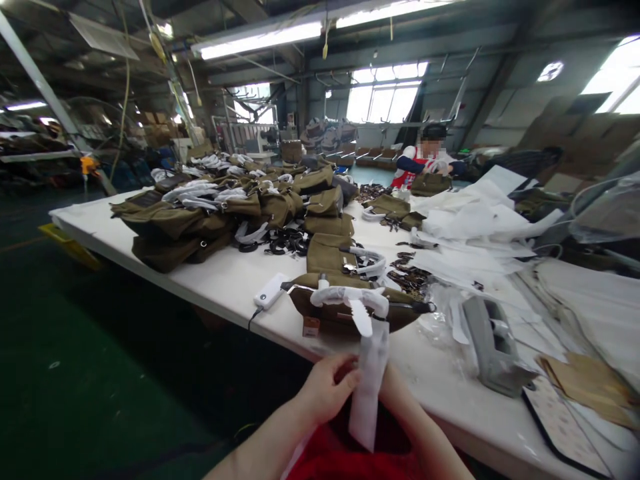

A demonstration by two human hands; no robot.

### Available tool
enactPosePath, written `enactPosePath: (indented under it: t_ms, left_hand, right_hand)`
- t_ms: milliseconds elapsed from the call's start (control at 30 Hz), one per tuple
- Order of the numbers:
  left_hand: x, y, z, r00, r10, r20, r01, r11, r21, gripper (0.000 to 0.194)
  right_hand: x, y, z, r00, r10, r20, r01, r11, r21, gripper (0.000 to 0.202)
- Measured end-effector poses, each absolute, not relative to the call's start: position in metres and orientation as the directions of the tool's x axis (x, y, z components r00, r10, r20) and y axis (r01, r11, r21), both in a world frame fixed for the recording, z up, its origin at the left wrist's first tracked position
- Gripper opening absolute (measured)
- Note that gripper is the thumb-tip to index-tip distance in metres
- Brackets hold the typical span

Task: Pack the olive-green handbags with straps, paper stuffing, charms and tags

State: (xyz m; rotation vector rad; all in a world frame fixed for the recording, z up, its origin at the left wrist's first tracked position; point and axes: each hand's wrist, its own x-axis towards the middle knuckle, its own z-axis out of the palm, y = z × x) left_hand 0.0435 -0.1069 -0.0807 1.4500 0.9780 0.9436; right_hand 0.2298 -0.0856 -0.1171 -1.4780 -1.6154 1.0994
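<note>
A white, translucent strip [369, 383] that looks like thin paper hangs in front of me at the table edge. My left hand [330, 387] is closed at its left edge, thumb and fingers pinched together. Behind the strip is my right hand [391, 381]; its fingers are hidden and only the wrist side shows. Just beyond them an olive-green handbag [310, 303] lies on the table, its handle [345, 297] wrapped in white material with a loose white end hanging down. A small brown tag [311, 327] rests against the bag's lower front.
Many olive bags [175, 217] are heaped on the white table [215, 273]. A white device [270, 291] with a cable lies left. To the right are a grey tape dispenser [493, 347], white sheets [465, 213] and a patterned phone-like slab [563, 420]. Another person [407, 163] works across the table.
</note>
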Motion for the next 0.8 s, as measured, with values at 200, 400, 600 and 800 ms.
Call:
enactPosePath:
  t_ms: [200,400,600,800]
  left_hand:
    - [-0.020,-0.060,-0.100,-0.484,0.800,0.355,0.325,-0.213,0.921,0.041]
    - [-0.023,-0.029,-0.097,-0.228,0.952,0.204,0.285,-0.135,0.949,0.043]
    - [-0.024,-0.038,-0.091,-0.172,0.964,0.204,0.245,-0.159,0.956,0.034]
    - [-0.060,-0.031,-0.120,-0.252,0.955,0.157,0.182,-0.113,0.977,0.041]
  right_hand:
    - [0.295,-0.091,-0.077,0.274,0.935,0.224,0.596,0.018,-0.803,0.041]
    - [0.278,-0.084,-0.023,-0.146,0.738,0.659,0.887,0.392,-0.243,0.087]
    - [0.275,-0.046,0.013,-0.380,0.790,0.480,0.844,0.509,-0.169,0.083]
    - [0.277,-0.020,0.003,-0.538,0.811,0.231,0.803,0.576,-0.152,0.047]
